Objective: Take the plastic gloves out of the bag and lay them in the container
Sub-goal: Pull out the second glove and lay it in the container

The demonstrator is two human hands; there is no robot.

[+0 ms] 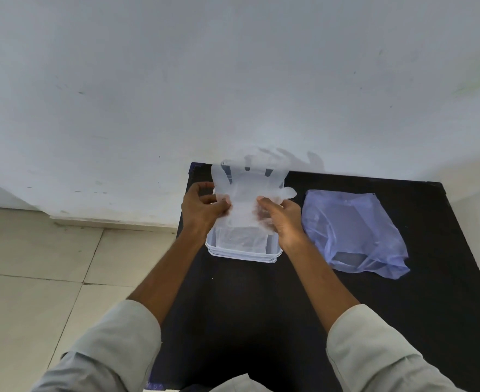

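Note:
A see-through plastic glove is held spread out above a clear rectangular container, its fingers pointing away toward the wall. My left hand pinches the glove's left edge and my right hand pinches its right edge near the thumb. The glove's cuff hangs down into the container. A crumpled pale blue plastic bag lies flat on the black table, to the right of the container and of my right hand. What the bag holds cannot be made out.
The black table stands against a white wall. Its left edge runs just left of the container, and beige floor tiles lie beyond it. My light sleeves fill the lower part of the view.

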